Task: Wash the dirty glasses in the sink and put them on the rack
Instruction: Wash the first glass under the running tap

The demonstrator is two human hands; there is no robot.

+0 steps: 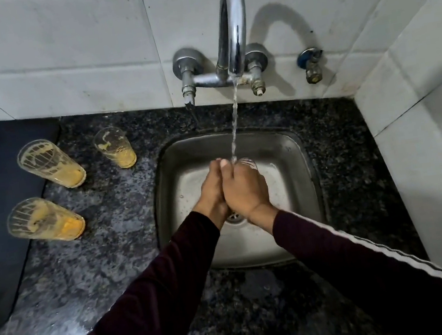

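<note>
The right hand (246, 192) grips a clear glass (247, 163) over the sink (290, 146), its rim under the stream from the tap (232, 23). The left hand (213, 191) presses against the right one, fingers curled at the glass; its exact hold is hidden. Well to the left of the hands, three dirty glasses (49, 163) stand on the table (112, 253), orange residue inside.
</note>
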